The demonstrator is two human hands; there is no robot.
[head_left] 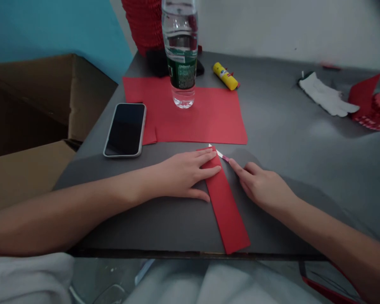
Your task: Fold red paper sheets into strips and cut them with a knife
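Note:
A long strip of folded red paper (228, 211) lies at a slant on the grey table, its near end close to the front edge. My left hand (186, 174) presses flat on the upper part of it, fingers spread and the thumb by its left side. In my right hand (262, 185) is a small knife (220, 154), its pale blade along the top right edge of the strip. A bit of pink handle shows at the fingertips; the rest is hidden by the hand. The forefinger stretches along the knife.
Beyond the hands, red paper sheets (209, 122) lie under a water bottle (183, 67). A phone (126, 130) rests at left, a yellow glue stick (225, 76) behind. White gloves (326, 93) and a red paper piece (364, 95) are at right. A cardboard box (91, 97) stands left of the table.

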